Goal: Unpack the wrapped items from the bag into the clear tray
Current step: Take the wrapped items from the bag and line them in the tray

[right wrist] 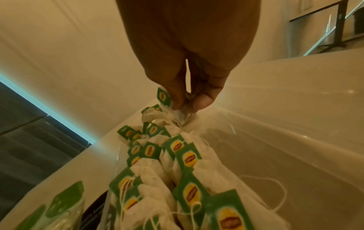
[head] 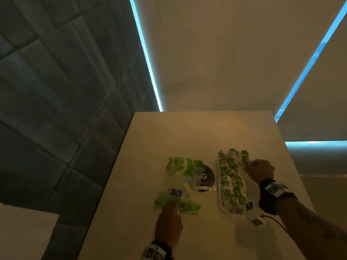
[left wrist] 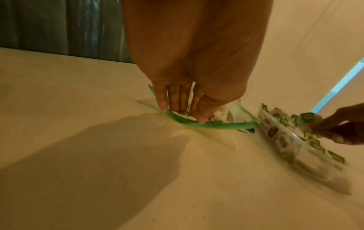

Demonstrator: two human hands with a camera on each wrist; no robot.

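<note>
The right hand [head: 260,170] pinches one wrapped item [right wrist: 180,114] between thumb and fingertips over the far end of the clear tray [head: 217,190], where many wrapped items [head: 231,182] lie in rows. To the left, the left hand [head: 169,220] presses straight fingers on the near, green-edged mouth of the bag [head: 180,177] (something pale shows inside). Most seem unpacked, though a few likely remain.

far counter [head: 197,132]: open | bag [head: 178,177] left, tray [head: 218,196] right: blocking | gap between: narrow, dark disc [head: 207,177] lying flat | near strip: open
</note>
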